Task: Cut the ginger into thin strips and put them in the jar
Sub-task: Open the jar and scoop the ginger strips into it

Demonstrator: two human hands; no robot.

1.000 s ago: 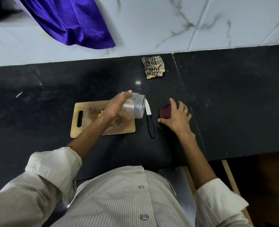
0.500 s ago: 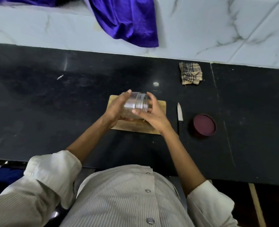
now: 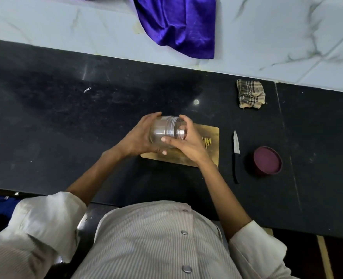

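Both hands hold the clear jar [image 3: 167, 131] up over the left part of the cutting board [image 3: 210, 156]: the left hand [image 3: 138, 137] wraps its base end, and the right hand [image 3: 188, 141] curls round the threaded mouth end, which faces right. The jar lies on its side and looks empty, though the clear wall makes that hard to be sure of. A small heap of yellow ginger strips [image 3: 206, 142] lies on the board just right of the right hand, so the cutting seems done and the filling not yet started. The knife [image 3: 236, 154] lies on the counter [image 3: 86, 127] right of the board, the dark red lid [image 3: 267, 160] beyond it. A second ago the right hand rested at the lid while the left alone held the jar; half a second ago it had already joined the jar
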